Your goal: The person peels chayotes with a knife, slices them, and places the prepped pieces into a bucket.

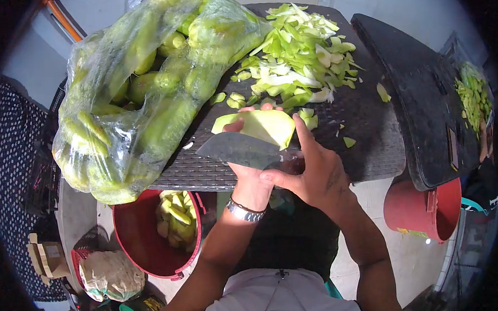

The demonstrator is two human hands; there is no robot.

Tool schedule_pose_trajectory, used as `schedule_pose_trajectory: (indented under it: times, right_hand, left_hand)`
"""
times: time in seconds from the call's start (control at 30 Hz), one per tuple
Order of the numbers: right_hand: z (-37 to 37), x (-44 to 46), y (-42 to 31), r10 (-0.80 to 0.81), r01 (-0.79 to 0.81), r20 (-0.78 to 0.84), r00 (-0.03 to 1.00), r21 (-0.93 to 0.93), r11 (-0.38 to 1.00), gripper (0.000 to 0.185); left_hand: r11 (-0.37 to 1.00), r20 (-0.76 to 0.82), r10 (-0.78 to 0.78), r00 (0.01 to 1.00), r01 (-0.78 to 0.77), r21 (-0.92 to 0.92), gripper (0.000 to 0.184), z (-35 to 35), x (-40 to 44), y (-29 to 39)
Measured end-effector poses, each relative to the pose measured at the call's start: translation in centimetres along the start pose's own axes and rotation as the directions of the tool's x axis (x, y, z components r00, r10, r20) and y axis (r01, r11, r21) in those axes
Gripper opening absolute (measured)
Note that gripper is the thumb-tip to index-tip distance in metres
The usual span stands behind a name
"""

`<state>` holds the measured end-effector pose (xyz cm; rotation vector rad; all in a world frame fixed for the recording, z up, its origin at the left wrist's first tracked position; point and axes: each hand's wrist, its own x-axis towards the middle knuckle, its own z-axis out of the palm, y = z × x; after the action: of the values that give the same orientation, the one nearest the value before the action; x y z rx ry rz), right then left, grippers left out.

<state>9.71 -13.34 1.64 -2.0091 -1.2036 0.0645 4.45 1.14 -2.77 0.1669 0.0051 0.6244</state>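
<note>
My left hand (250, 180) is closed around a pale green peeled fruit piece (261, 126), its thumb on the near side and fingertips showing at the far edge. A knife (240, 149) with a broad dark blade lies across the front of the piece, its tip pointing left. My right hand (321, 172) grips the knife's handle, with the index finger reaching up along the fruit's right end. Beyond my hands is a heap of pale green slices and peelings (295, 60). To the left, a clear plastic bag (132, 121) holds several whole green fruits.
A dark woven-pattern tabletop (369, 146) lies under the heap. Below its left edge stands a red bucket (136, 230) with pale green pieces inside; another red bucket (407, 207) is at right. A second dark table (423, 105) stands at right, with green pieces (472, 95) near a person's hand.
</note>
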Motion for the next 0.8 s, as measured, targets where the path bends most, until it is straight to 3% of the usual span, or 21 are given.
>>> schedule_pose_trajectory:
  times: [0.1,0.33,0.4,0.53,0.6,0.63,0.73,0.8]
  right_hand:
    - [-0.2,0.2,-0.3,-0.002,0.002,-0.008,1.000,0.004,1.000,0.111]
    - [-0.9,0.6,0.0,0.059,-0.059,0.042,0.997,0.000,0.998,0.094]
    - [-0.7,0.5,-0.2,0.034,-0.034,-0.025,0.999,0.006,0.999,0.091]
    - [-0.3,0.6,0.1,-0.037,0.036,-0.087,0.996,-0.010,0.999,0.080]
    - [-0.5,1.1,0.3,-0.006,0.008,-0.061,0.998,0.019,1.000,0.077]
    - [-0.7,1.5,0.4,0.009,-0.007,-0.048,0.999,0.033,0.999,0.075]
    - [-1.2,2.1,0.3,-0.018,0.026,-0.041,0.999,0.190,0.981,0.062]
    - [-1.5,2.2,0.1,0.021,-0.015,-0.029,0.999,0.192,0.981,0.058]
  left_hand:
    - [0.997,0.042,-0.006,0.999,0.010,-0.075,0.033,0.0,-0.2,0.0]
    - [0.995,-0.027,0.084,0.996,-0.082,0.065,0.043,1.5,-1.0,-0.4]
    - [0.990,-0.049,0.094,0.994,-0.087,0.114,0.044,1.5,-1.0,-0.5]
    - [0.995,0.001,0.089,0.996,-0.089,0.035,0.042,1.4,-1.1,-0.5]
    - [0.994,0.027,0.102,0.994,-0.103,0.036,0.041,1.7,-1.5,-1.1]
    - [0.965,-0.088,0.166,0.982,-0.143,0.222,0.044,2.4,-1.7,-1.4]
    - [0.985,-0.077,0.111,0.991,-0.100,0.142,0.047,2.4,-1.4,-1.4]
    - [0.982,-0.091,0.141,0.986,-0.127,0.141,0.049,2.5,-1.4,-1.7]
